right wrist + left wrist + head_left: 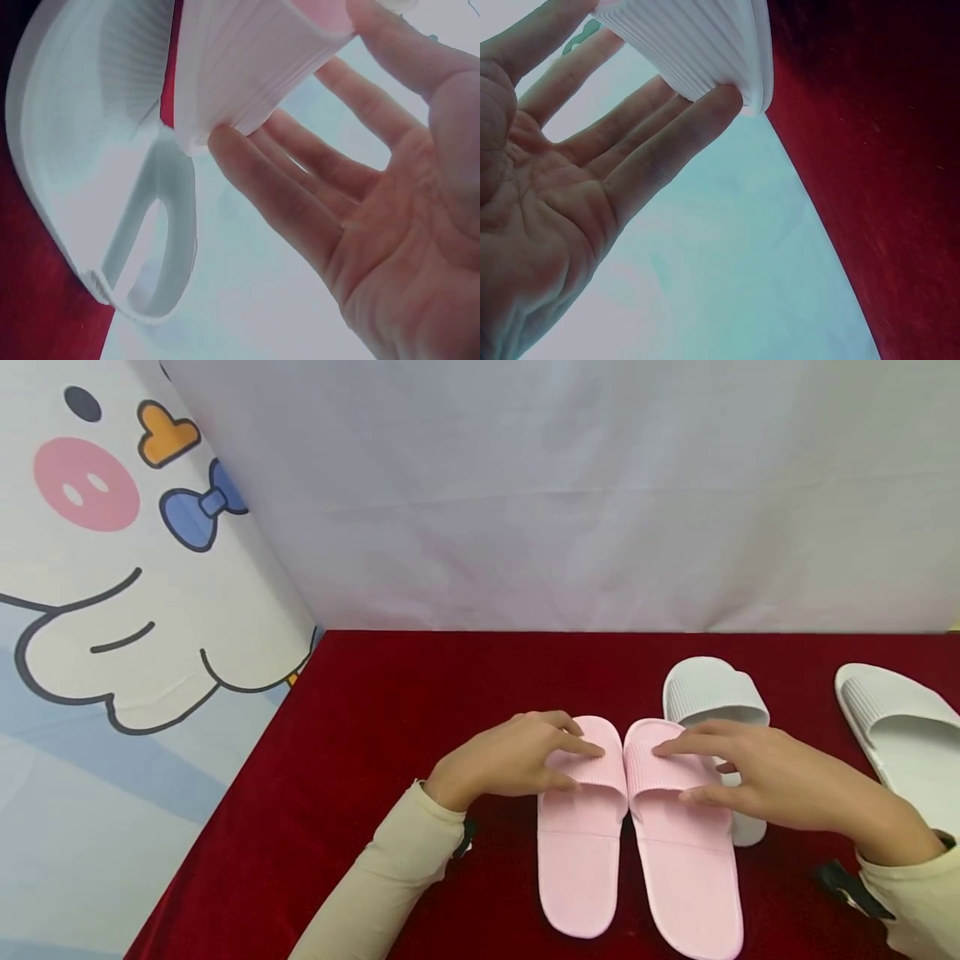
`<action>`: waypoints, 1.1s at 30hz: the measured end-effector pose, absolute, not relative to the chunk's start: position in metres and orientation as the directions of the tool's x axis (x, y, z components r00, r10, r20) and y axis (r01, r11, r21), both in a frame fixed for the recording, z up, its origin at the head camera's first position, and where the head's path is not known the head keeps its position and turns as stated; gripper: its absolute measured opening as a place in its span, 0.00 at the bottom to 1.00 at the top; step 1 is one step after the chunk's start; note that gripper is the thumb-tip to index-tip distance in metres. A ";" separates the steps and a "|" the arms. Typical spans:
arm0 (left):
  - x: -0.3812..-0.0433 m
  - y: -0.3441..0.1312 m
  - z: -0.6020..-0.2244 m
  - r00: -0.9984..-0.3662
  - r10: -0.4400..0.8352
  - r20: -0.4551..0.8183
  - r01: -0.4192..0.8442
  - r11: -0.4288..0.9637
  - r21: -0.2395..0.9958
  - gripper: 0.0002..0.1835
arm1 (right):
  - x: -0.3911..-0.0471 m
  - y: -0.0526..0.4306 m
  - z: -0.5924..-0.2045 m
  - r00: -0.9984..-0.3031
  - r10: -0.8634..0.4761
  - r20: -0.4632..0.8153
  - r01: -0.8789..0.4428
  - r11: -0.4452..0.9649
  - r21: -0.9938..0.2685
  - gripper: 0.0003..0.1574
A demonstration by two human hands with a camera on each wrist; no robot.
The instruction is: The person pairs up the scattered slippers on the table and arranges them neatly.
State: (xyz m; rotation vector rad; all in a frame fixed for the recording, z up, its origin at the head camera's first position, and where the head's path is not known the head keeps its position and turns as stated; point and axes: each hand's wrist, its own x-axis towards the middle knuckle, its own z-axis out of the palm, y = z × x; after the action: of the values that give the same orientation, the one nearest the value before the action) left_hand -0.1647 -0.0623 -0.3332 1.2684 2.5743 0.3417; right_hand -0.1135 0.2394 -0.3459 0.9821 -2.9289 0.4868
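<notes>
Two pink slide slippers lie side by side, their straps touching: a left one and a right one. My left hand rests at the left slipper's ribbed strap, fingers extended across it and thumb by the strap's rear edge. On the right slipper's strap my right hand lies in a similar way, fingers spread and fairly straight. Both wrist views show fingertips touching the strap sides, with open palms. Partly covered by the right hand and the right pink slipper is a white slipper.
A second white slipper lies at the far right, cut off by the frame edge. Red cloth covers the table. A white curtain stands behind, and a cartoon-printed sheet hangs at the left.
</notes>
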 end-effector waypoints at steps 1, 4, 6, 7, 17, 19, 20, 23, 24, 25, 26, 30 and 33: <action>-0.164 -0.064 -0.334 -0.593 0.797 -0.114 0.738 0.595 0.319 0.24 | -0.114 0.238 -0.346 -0.799 -0.589 0.116 -0.595 0.750 -0.288 0.28; -0.161 -0.069 -0.334 -0.607 0.790 -0.087 0.737 0.601 0.309 0.24 | -0.115 0.232 -0.347 -0.792 -0.596 0.133 -0.607 0.743 -0.283 0.28; -0.159 -0.072 -0.335 -0.620 0.782 -0.062 0.738 0.608 0.291 0.23 | -0.116 0.227 -0.347 -0.787 -0.599 0.148 -0.615 0.738 -0.279 0.27; -0.158 -0.073 -0.335 -0.627 0.777 -0.048 0.740 0.614 0.275 0.22 | -0.116 0.224 -0.348 -0.783 -0.601 0.159 -0.620 0.736 -0.273 0.27; -0.146 -0.097 -0.346 -0.726 0.678 0.114 0.684 0.695 0.224 0.21 | -0.120 0.196 -0.350 -0.768 -0.589 0.252 -0.638 0.734 -0.230 0.26; -0.145 -0.101 -0.349 -0.729 0.669 0.142 0.682 0.694 0.233 0.20 | -0.122 0.192 -0.351 -0.769 -0.589 0.250 -0.638 0.734 -0.234 0.26; -0.144 -0.102 -0.350 -0.730 0.667 0.149 0.681 0.694 0.234 0.20 | -0.123 0.191 -0.352 -0.769 -0.591 0.246 -0.638 0.733 -0.235 0.25; -0.144 -0.106 -0.353 -0.733 0.663 0.151 0.678 0.697 0.232 0.19 | -0.125 0.186 -0.354 -0.770 -0.596 0.228 -0.638 0.732 -0.240 0.25; -0.144 -0.107 -0.353 -0.733 0.663 0.152 0.678 0.698 0.231 0.20 | -0.126 0.184 -0.355 -0.771 -0.596 0.222 -0.636 0.732 -0.243 0.25; -0.144 -0.108 -0.354 -0.733 0.662 0.153 0.678 0.698 0.228 0.20 | -0.126 0.183 -0.355 -0.773 -0.596 0.218 -0.634 0.733 -0.245 0.25; -0.145 -0.109 -0.354 -0.733 0.662 0.158 0.679 0.698 0.226 0.19 | -0.127 0.182 -0.355 -0.775 -0.594 0.214 -0.632 0.735 -0.247 0.25; -0.150 -0.113 -0.356 -0.731 0.657 0.183 0.682 0.695 0.226 0.20 | -0.132 0.174 -0.354 -0.790 -0.580 0.197 -0.613 0.747 -0.257 0.24; -0.158 -0.115 -0.358 -0.743 0.639 0.199 0.669 0.701 0.247 0.22 | -0.140 0.171 -0.354 -0.803 -0.565 0.189 -0.596 0.756 -0.270 0.24</action>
State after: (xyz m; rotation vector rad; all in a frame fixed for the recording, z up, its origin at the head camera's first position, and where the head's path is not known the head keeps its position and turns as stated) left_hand -0.1584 -0.1145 -0.3583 1.1520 2.9873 0.4965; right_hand -0.1397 0.1707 -0.3540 0.9462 -2.8538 0.4881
